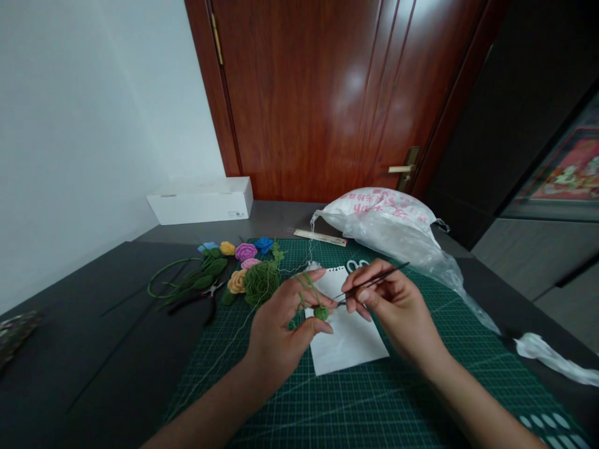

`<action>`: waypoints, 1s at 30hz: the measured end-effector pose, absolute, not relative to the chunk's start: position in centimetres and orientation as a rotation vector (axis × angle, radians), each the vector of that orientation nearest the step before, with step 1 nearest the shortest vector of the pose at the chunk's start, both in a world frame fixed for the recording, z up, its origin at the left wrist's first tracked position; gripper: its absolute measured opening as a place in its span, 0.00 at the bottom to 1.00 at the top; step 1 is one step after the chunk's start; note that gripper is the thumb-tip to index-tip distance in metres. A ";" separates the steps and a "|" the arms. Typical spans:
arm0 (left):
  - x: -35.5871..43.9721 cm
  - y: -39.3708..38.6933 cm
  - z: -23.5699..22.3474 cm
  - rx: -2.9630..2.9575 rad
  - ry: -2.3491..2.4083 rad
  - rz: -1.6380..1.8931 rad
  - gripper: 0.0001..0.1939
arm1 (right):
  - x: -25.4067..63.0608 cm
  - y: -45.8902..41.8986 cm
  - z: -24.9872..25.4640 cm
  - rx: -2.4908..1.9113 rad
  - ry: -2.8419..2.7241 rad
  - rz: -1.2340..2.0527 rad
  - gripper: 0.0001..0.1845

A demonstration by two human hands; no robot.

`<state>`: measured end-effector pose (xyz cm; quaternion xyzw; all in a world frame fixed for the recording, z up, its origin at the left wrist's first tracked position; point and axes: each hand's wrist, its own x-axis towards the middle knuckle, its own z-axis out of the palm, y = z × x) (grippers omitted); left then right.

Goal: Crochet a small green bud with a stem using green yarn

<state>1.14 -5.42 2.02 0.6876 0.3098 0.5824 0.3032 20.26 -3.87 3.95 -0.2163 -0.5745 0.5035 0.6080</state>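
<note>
My left hand (281, 321) pinches a small green crochet piece (321, 312) between thumb and fingers. Green yarn (306, 284) loops over its fingers. My right hand (397, 307) grips a thin dark crochet hook (392, 270) like a pen, its tip pointing left, close to the crochet piece. I cannot tell whether the tip sits in a stitch. Beneath both hands lies a white sheet of paper (349, 349) on a green cutting mat (290, 405). A ball of green yarn (262, 285) rests just left of my left hand.
Crocheted flowers (246, 252) and pliers (210, 293) lie at the left. Scissors (356, 265) are partly behind my right hand. A ruler (321, 237), a white box (201, 202) and a stuffed plastic bag (384, 215) stand farther back. Crumpled white plastic (555, 358) lies at right.
</note>
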 end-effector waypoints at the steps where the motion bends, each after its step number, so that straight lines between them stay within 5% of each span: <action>1: 1.1 -5.5 2.0 1.822 0.828 1.553 0.29 | 20.0 -4.2 3.9 -0.501 -1.325 1.126 0.08; 4: 0.9 -5.6 1.9 1.835 0.847 1.575 0.28 | 19.6 -5.0 3.8 -0.504 -1.311 1.030 0.04; 10: 1.1 -5.7 1.9 1.811 0.804 1.590 0.42 | 19.2 -6.0 3.7 -0.571 -1.340 0.963 0.05; 30: 1.3 -5.8 2.2 1.646 0.869 1.503 0.34 | 19.6 -6.1 3.2 -0.553 -1.771 0.478 0.03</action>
